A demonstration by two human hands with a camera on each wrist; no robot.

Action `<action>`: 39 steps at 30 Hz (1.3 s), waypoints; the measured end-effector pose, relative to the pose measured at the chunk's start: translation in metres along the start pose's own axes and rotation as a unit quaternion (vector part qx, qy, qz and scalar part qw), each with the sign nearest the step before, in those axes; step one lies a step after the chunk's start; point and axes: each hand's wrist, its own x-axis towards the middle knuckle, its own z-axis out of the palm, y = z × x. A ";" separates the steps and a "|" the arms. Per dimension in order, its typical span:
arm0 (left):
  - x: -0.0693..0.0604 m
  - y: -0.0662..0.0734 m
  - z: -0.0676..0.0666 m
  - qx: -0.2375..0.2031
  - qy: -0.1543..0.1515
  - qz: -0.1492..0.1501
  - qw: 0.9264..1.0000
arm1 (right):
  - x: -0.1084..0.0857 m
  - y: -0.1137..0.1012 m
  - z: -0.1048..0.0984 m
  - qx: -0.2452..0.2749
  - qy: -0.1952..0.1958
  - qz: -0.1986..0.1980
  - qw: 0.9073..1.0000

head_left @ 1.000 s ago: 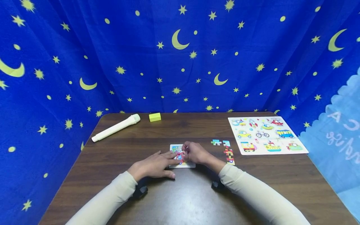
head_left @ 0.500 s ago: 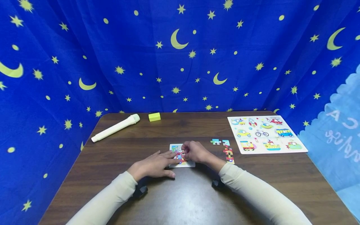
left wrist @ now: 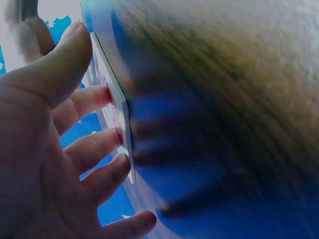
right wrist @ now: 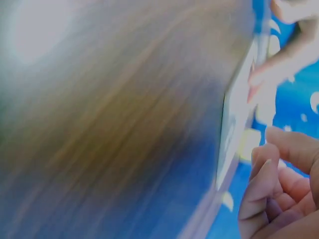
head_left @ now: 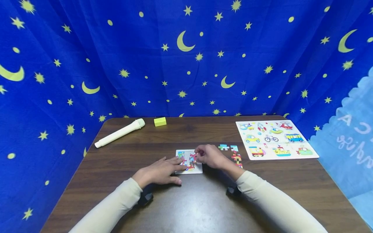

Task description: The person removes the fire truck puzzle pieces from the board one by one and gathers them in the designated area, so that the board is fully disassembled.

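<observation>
A small white-edged puzzle board (head_left: 199, 169) with a colourful picture lies at the middle of the table. My left hand (head_left: 160, 171) rests on its left side with fingers spread and fairly straight; in the left wrist view several fingertips touch its face and the thumb stands apart. Over the board's right part, my right hand (head_left: 212, 156) pinches a red and blue puzzle piece (head_left: 193, 157) between thumb and fingers. A pale grey patch shows on the board left of that piece. The right wrist view shows the curled right fingers (right wrist: 259, 194) beside the board, the piece too unclear there.
Several loose puzzle pieces (head_left: 237, 158) lie right of the right hand. Farther right is a large white vehicle puzzle board (head_left: 263, 148). At the back left lie a white microphone-shaped stick (head_left: 119, 133) and a yellow block (head_left: 160, 121). A blue star-patterned curtain (head_left: 157, 64) surrounds the table.
My right hand has shifted a little to the right with the puzzle piece, and a pale grey patch on the board has come into view. The left hand has stayed put.
</observation>
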 end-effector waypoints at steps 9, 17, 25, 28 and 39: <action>0.001 0.003 -0.002 0.000 -0.009 -0.016 1.000 | -0.042 0.070 -0.058 -0.016 0.022 0.082 0.996; 0.002 0.002 -0.001 0.001 -0.016 -0.014 1.000 | -0.056 0.087 -0.060 -0.020 0.006 0.106 0.994; 0.001 0.002 -0.003 0.003 -0.008 -0.013 1.000 | -0.045 0.080 -0.060 -0.048 0.019 0.113 0.992; 0.001 0.001 -0.004 -0.004 -0.006 -0.014 1.000 | -0.040 0.067 -0.059 -0.030 0.032 0.100 0.994; 0.003 -0.003 -0.003 -0.029 0.027 -0.024 0.999 | -0.012 -0.004 0.014 -0.025 -0.033 -0.037 0.998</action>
